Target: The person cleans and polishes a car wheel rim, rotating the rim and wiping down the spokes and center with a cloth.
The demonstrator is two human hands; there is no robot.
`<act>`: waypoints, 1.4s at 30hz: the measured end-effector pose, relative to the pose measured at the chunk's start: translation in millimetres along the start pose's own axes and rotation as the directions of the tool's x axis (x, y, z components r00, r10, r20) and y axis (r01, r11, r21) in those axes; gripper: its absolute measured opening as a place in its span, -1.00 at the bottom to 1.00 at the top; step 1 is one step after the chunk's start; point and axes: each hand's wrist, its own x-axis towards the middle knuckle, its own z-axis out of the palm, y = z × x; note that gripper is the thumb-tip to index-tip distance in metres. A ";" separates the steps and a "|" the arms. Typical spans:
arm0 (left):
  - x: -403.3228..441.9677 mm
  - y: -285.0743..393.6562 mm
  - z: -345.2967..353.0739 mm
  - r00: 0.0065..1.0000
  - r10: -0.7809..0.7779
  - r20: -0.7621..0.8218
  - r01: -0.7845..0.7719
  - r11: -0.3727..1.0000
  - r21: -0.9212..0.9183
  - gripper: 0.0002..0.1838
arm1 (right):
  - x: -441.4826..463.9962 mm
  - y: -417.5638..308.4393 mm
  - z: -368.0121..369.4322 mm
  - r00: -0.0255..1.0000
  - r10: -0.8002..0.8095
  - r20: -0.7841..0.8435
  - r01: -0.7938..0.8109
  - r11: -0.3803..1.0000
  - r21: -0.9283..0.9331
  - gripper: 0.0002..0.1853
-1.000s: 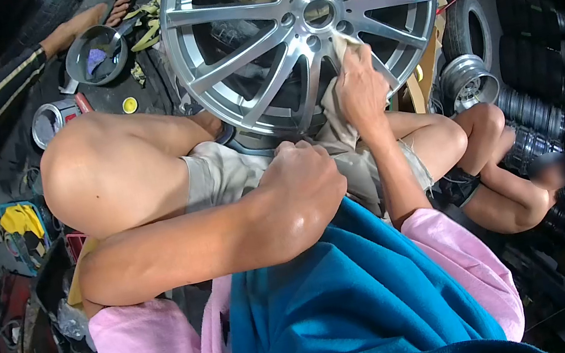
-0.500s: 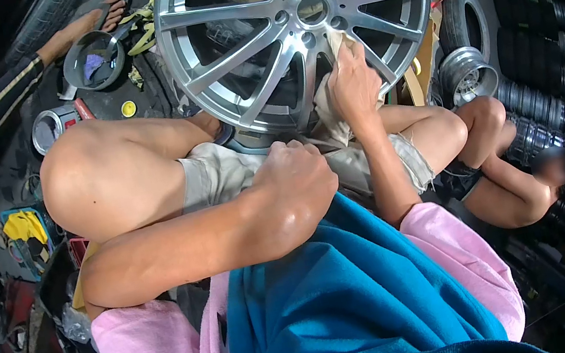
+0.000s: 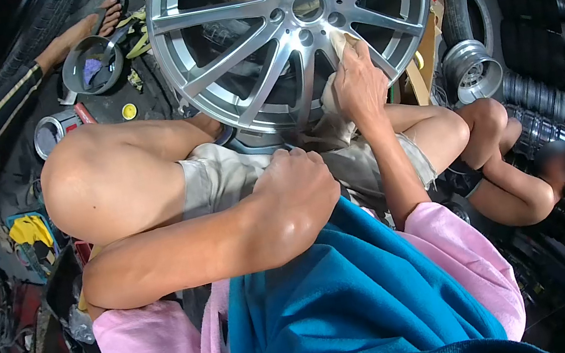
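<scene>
A silver multi-spoke wheel rim (image 3: 253,9) fills the top centre, facing up in front of my knees. My right hand (image 3: 359,83) presses a beige cloth (image 3: 332,103) against a spoke just below the hub; the fingers are closed on the cloth, part of which hangs down under the hand. My left hand (image 3: 295,182) rests at my lap below the rim, its fingers curled under and mostly hidden by the back of the hand, so anything inside it cannot be made out.
At the left are a pan (image 3: 92,65) with a purple cloth, an open can (image 3: 49,136), a yellow lid (image 3: 129,111) and another person's foot (image 3: 71,40). A second person (image 3: 515,188) sits at the right near a small rim (image 3: 473,72), a tyre (image 3: 467,15) and stacked tyres.
The rim has shifted slightly left in view. My right hand, with the cloth, has moved a little along the spoke area near the hub. My left hand stays nearly still.
</scene>
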 end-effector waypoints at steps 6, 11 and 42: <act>2.7 -4.2 -2.3 0.999 -0.017 -0.028 0.017 1.000 0.006 -0.80 | 9.1 7.6 3.9 0.997 -0.043 -0.063 0.040 0.998 -0.049 -0.50; 3.0 -3.5 0.4 0.999 -0.042 0.000 0.042 0.998 0.049 -0.81 | 25.2 29.5 -5.5 0.989 -0.145 -0.024 0.141 0.980 -0.143 -0.59; 28.5 -7.2 13.6 0.965 -0.239 0.106 0.229 0.969 0.094 -0.76 | 28.2 -4.8 6.4 0.867 -0.102 0.489 -0.472 0.151 0.869 -0.69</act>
